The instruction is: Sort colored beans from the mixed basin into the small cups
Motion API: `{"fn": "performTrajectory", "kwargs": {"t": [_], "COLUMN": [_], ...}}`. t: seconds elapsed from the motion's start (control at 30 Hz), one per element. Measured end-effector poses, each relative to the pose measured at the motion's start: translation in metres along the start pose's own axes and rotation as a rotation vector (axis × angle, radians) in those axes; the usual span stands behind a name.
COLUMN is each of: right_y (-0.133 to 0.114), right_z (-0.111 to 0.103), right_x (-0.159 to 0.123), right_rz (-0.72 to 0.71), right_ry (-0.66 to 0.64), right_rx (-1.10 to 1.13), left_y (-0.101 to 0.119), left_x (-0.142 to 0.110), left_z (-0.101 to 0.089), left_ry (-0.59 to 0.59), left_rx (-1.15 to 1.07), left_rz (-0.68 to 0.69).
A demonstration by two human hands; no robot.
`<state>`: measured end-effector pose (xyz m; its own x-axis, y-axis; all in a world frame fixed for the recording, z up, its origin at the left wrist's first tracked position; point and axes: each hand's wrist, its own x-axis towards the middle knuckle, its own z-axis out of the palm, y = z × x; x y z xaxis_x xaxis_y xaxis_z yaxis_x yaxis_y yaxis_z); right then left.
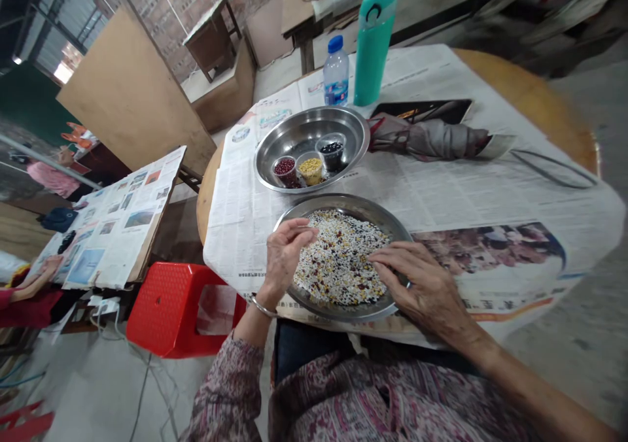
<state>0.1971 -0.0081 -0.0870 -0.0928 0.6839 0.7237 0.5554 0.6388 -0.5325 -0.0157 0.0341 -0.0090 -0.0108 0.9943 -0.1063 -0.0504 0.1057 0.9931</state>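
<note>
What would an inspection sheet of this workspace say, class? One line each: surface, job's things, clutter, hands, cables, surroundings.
Surface: round table covered with newspaper.
Job's things: near tray of mixed grains; far tray holding three cups: red, yellow, black.
Clutter: bottle, green flask, folded umbrella, tablet.
Hands: left hand pinching over the grains; right hand flat on the near tray's edge.
Cables: a cord on the table; wires on the floor.
Surroundings: red stool, papered board, another person's arm at left.
</note>
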Motion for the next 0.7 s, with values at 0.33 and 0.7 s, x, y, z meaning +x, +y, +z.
{"fn": "performTrajectory", "kwargs": {"t": [0.33, 0.7], "right_y": [-0.001, 0.000], "right_z": [0.000, -0.001], "right_x": [0.000, 0.000], "right_rz": [0.018, 0.037], "right_ry": [-0.019, -0.004], "right_rx": [0.016, 0.024], "left_y": [0.045, 0.012], "left_x": [0.150, 0.057], "left_z": [-0.005, -0.031], "left_ry": [0.158, 0.004], "left_rx": [0.557, 0.951], "left_rz": [0.535, 0.665]}}
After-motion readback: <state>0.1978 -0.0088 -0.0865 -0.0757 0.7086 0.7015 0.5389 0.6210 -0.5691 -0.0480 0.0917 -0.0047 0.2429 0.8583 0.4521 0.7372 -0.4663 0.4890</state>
